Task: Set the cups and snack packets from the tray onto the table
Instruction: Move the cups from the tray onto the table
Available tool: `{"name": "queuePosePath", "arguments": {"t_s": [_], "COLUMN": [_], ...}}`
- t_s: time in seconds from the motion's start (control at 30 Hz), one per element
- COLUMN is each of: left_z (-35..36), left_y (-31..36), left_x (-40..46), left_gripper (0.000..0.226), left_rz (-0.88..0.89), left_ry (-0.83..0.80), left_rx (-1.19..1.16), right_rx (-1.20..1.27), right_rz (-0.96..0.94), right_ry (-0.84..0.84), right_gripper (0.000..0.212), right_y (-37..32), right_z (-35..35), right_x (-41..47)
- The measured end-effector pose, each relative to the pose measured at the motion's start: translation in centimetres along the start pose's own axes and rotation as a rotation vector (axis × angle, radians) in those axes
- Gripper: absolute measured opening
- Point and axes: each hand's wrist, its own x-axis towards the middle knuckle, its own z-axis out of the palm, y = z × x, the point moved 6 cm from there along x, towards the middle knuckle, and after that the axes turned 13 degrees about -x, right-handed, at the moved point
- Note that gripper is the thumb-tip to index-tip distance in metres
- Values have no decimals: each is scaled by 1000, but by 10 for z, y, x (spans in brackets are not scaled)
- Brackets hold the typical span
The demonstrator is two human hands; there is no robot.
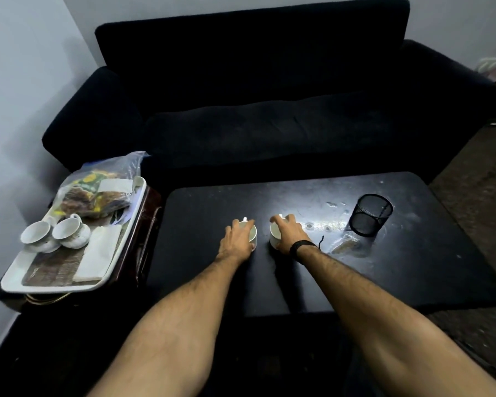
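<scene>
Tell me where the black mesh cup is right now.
In the head view, the black mesh cup stands upright on the right part of the dark table, to the right of the right hand and the white cup it covers.

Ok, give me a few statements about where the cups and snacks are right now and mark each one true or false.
1. Each hand rests on a white cup on the black table: left hand on the left cup, right hand on the right cup. True.
2. The tray holds no cups. False: two cups on the tray remain.
3. The snack bag lies on the table. False: it is on the tray.
4. A black mesh holder stands right of the hands. True.
</scene>
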Motion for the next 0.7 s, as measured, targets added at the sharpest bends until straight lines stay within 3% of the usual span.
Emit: {"name": "queuePosePath", "arguments": {"t_s": [0.2,0.3,0.4,0.57,0.7], "left_z": [0,-6,-16,-61,-111], "left_y": [-3,-6,-9,-22,-52], "left_x": [-2,-6,-10,-20,-36], "left_gripper": [78,85,94,69,63], "left_rz": [0,-1,-4,9,-34], "left_ry": [-15,-16,-23,85,176], "left_rx": [0,12,6,6,12], "right_rx": [-7,-69,-147,-104,-73], "right_rz": [5,-7,-39,-120,-196], "right_ry": [-29,-60,20,149,173], "right_gripper": [56,76,88,86,83], "right_y": [-1,-3,-15,-64,-124], "right_z": [-1,-5,-24,-60,-71], "right_x": [-1,-4,-8,-8,-4]}}
